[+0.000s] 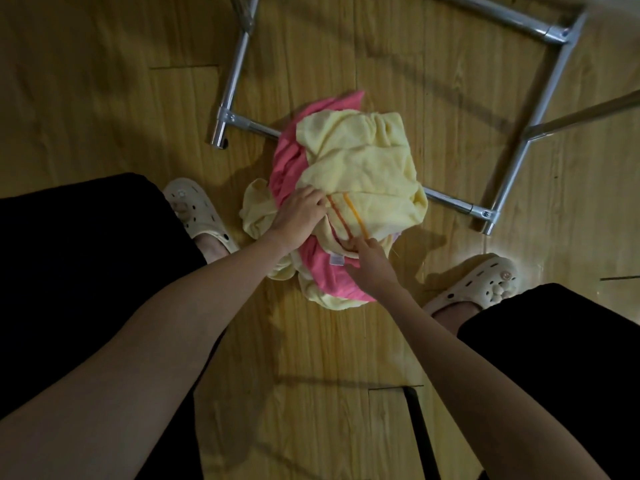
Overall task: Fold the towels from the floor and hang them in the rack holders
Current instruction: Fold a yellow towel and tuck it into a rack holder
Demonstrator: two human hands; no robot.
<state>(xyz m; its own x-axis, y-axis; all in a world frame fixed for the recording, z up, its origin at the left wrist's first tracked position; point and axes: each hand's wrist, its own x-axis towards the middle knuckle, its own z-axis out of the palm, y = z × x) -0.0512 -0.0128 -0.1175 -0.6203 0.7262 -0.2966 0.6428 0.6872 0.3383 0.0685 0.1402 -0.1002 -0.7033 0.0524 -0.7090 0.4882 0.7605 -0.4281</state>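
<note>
Towel pile (pixel 346 188) sits on the floor between the person's feet, crumpled, not folded. Top layer: pale yellow towel (pixel 360 168), soft terry look, wrinkled, with thin orange and red stripes near its near edge. Under it: pink towel (pixel 291 161), showing at the left side and again at the near edge, where a small white label is sewn on. More yellow cloth bulges out at the pile's left and near sides; can't tell if it's the same towel or another.

Left hand (pixel 298 216) lies on top of the pile at the yellow/pink boundary, fingers curled down into the yellow cloth, gripping a bunch of it. Right hand (pixel 372 261) is at the near edge, fingertips pinching the yellow fabric right by the stripes, just above the pink label.

Rack (pixel 512 168): chrome metal tube frame with clamp joints at the corners, its base bars on the floor. The near bar runs under the far half of the pile. No towels on it in view.

Floor (pixel 104 98): yellow-tan wood-grain planks, smooth, slight sheen, dim lighting with hard shadows.

Person wears cream perforated clogs, left clog (pixel 197 209) just beside the pile, right clog (pixel 478 282) near it, and black trousers. Bare forearms.
</note>
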